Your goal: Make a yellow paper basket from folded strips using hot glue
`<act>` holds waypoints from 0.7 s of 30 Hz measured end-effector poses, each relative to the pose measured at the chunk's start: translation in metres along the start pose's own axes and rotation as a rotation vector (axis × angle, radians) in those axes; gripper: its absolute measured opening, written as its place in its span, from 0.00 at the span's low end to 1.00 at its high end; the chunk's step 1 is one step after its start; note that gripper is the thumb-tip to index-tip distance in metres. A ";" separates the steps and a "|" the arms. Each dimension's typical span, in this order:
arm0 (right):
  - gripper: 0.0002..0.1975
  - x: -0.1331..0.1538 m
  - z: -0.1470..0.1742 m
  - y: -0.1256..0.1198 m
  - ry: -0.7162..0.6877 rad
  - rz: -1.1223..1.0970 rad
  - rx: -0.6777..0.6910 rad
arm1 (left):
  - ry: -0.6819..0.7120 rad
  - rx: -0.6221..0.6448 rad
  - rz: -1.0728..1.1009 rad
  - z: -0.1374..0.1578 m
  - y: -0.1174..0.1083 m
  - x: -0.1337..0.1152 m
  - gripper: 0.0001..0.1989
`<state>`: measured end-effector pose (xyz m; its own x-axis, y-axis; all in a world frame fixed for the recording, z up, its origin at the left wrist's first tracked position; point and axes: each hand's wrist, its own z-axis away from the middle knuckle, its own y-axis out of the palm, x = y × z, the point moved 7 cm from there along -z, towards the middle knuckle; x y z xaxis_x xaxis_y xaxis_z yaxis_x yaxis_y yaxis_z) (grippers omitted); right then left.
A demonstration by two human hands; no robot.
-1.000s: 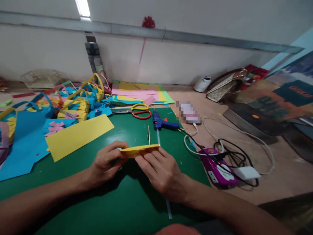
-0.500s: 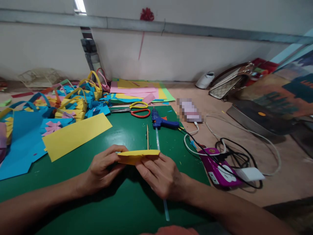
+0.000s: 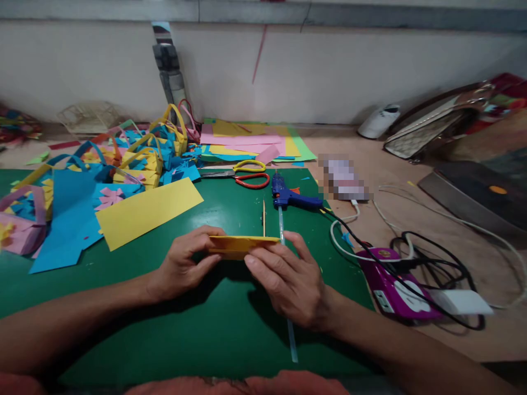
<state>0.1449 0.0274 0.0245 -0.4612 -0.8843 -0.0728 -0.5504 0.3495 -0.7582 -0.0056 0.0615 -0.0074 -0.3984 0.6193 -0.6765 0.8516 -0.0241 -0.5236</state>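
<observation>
Folded yellow paper (image 3: 236, 247) is held between both hands above a green mat (image 3: 164, 340). Long axis lies left to right, nearly level; a long edge faces the wearer, and the short ends point toward the hands. Left hand (image 3: 187, 260): fingers narrow, pinching the left end from above and below. Right hand (image 3: 290, 277): fingers closed on the right part, one farther finger raised. Paper looks matte and stiff, thin, straight-edged; inner folds cannot be made out.

Just beyond: a slim pointed stick (image 3: 264, 216), tip away from the wearer. To its right, a blue plastic glue gun (image 3: 284, 193); a translucent glue stick (image 3: 292, 340) extends toward the wearer, passing under the right hand. Scissors (image 3: 250, 175), handles yellow and red, lie farther back. At left, a flat yellow rectangle (image 3: 150, 214) partly overlaps blue paper (image 3: 72, 219), near small handled paper baskets (image 3: 142, 173).

Mat is smooth, faintly glossy, on a brownish table (image 3: 395, 175). Behind stands a pale wall (image 3: 329, 77).
</observation>
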 end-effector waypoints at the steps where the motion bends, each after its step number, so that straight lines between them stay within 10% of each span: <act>1: 0.15 -0.004 0.000 -0.001 0.037 -0.007 -0.023 | -0.032 -0.007 0.000 0.000 -0.001 0.003 0.03; 21: 0.28 -0.038 0.009 0.007 0.493 -0.319 -0.076 | -0.473 -0.017 0.360 0.005 0.005 0.036 0.06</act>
<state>0.1647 0.0607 0.0163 -0.5238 -0.7075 0.4744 -0.7548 0.1274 -0.6434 -0.0172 0.0792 -0.0371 -0.1888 0.1573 -0.9693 0.9651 -0.1525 -0.2127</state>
